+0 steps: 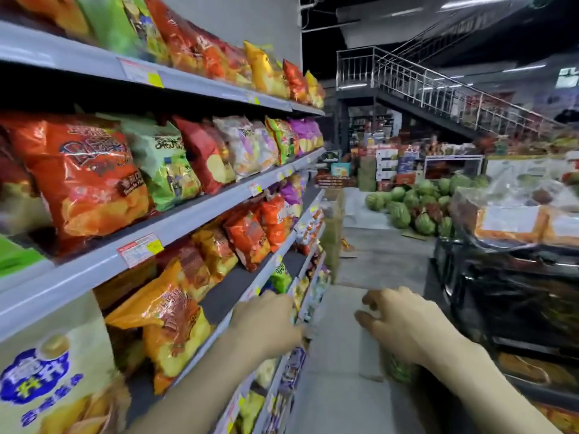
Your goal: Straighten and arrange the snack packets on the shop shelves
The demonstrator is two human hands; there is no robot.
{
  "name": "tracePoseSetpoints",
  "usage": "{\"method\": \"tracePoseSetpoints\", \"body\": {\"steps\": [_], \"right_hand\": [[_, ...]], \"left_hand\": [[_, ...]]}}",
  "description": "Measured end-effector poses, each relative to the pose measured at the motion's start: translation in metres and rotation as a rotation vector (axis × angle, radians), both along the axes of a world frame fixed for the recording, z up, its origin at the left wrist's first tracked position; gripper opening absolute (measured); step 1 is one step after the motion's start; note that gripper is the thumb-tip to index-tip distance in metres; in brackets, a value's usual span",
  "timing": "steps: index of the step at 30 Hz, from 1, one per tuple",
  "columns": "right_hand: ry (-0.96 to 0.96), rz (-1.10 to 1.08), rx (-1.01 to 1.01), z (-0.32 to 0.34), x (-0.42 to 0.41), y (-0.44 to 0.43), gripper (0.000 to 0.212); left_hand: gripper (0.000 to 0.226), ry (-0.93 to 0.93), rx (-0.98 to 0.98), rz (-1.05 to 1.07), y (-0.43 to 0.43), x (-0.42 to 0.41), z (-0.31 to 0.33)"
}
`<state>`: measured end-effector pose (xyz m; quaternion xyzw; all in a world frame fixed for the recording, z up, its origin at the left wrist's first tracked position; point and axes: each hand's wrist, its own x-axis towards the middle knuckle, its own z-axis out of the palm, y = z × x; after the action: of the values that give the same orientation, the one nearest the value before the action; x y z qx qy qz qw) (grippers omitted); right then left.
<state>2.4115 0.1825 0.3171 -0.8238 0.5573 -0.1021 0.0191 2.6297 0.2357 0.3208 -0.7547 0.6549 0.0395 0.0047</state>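
Shop aisle seen from the head. Grey metal shelves [200, 220] run along the left in tiers, their front edges carrying price tags [141, 249]. The snack packets [87, 177] stand on them in rows: glossy, puffed foil bags in orange, red, green, purple and yellow, most leaning to one side. One large cream bag [50, 371] sits lowest and nearest.

To the right of the bare concrete floor [341, 396] stands a dark rack [507, 296] with plastic-wrapped trays [513, 220] on top, narrowing the aisle. Beyond it lie a heap of striped watermelons [416, 208] and, further back, a metal staircase [438, 92].

The left hand [266, 321] reaches over the front edge of a lower shelf, back uppermost. Its fingers bend down towards the small packets there and their tips are hidden, so a grip cannot be told.

The right hand [404, 324] hovers over the floor, apart from the shelves, with its fingers [369, 300] curled. A blurred green packet [399, 369] shows beneath the palm; whether it is gripped cannot be told.
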Motion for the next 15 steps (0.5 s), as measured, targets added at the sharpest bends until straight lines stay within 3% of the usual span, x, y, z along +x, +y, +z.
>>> {"method": "tracePoseSetpoints", "body": {"steps": [7, 15], "right_hand": [[-0.038, 0.367, -0.186, 0.054, 0.051, -0.102, 0.031], [-0.28, 0.761, -0.462, 0.157, 0.159, -0.122, 0.041]], "left_hand": [[0.048, -0.153, -0.133, 0.247, -0.036, 0.018, 0.072], [0.047, -0.454, -0.41, 0.529, -0.001, 0.062, 0.175]]}}
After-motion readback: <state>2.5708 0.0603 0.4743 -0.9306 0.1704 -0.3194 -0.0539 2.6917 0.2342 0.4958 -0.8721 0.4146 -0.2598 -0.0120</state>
